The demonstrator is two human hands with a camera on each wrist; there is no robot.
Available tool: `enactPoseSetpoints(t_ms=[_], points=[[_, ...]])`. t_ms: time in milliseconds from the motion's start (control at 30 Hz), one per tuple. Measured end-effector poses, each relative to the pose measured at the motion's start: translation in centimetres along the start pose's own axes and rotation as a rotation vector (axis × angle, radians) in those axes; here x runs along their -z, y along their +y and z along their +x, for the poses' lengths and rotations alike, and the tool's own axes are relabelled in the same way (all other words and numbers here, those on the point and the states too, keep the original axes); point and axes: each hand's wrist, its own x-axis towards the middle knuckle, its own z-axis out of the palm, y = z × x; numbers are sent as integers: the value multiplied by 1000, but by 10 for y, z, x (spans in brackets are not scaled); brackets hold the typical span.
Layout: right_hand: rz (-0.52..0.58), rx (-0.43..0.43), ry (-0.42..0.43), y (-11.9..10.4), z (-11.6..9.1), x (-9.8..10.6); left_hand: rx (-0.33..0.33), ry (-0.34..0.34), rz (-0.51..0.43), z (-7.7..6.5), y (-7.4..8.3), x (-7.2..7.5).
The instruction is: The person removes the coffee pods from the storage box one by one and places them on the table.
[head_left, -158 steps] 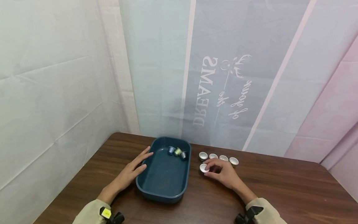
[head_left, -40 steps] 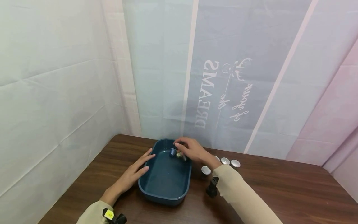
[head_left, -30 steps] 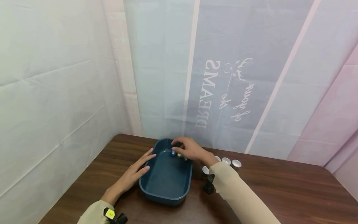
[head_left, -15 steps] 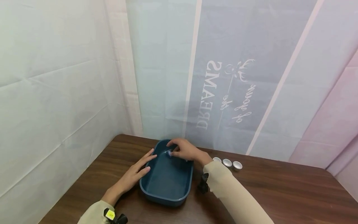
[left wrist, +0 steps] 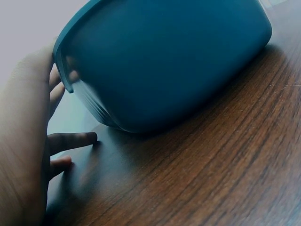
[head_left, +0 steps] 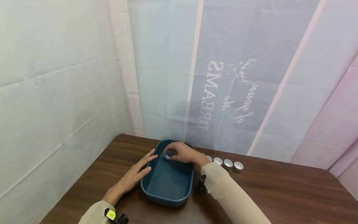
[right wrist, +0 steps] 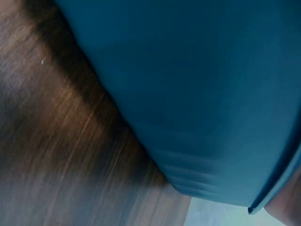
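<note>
Coffee capsules are being handled in a dark blue rectangular tub [head_left: 167, 199]. My right hand [head_left: 183, 152] reaches over the tub's right rim, its thumb and index finger pinching a shiny blue coffee capsule [head_left: 166, 156] near the far end. That hand hides the area where the green and dark capsules were. My left hand [head_left: 134, 174] lies along the tub's left side, fingers spread and fairly straight, fingertips over the rim. In the left wrist view, some fingers of the left hand [left wrist: 23, 136] are at the tub's rim [left wrist: 70, 42] and others reach down beside its wall.
Several capsules with pale lids [head_left: 228, 163] stand in a row on the brown wooden table [head_left: 279, 189], right of the tub, the leftmost beside my right wrist. A printed curtain [head_left: 223, 93] hangs behind the table's far edge, and a pale cloth [head_left: 61, 93] on the left.
Earlier my right hand pinched a pale-lidded capsule on the table; it has since moved left into the tub. The blue capsule has shifted slightly left with the fingers. My left hand has stayed.
</note>
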Motion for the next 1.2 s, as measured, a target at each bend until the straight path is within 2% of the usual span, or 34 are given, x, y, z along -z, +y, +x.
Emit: enactPoseSetpoints(t_ms=[133, 400, 500, 667, 733, 867, 900, 967, 1100, 1200], points=[[6, 16, -10, -1, 1, -2, 5, 0, 0, 0, -1, 0], [7, 132, -6, -4, 3, -5, 15, -6, 12, -1, 3, 0], [-5, 129, 1, -3, 4, -7, 20, -10, 4, -1, 14, 1], [50, 85, -11, -3, 5, -9, 21, -15, -12, 0, 33, 4], [76, 76, -25, -2, 6, -10, 19, -11, -3, -1, 31, 4], [83, 73, -54, -2, 7, -13, 11, -3, 15, -2, 8, 0], [77, 72, -61, -2, 8, -13, 6, -2, 25, -2, 7, 0], [65, 63, -76, -3, 8, -13, 9, -5, 20, -2, 14, 2], [44, 64, -111, -3, 8, -13, 10, -7, 14, -1, 36, 5], [42, 77, -127, -2, 9, -14, 2, -4, 20, -1, 35, 5]])
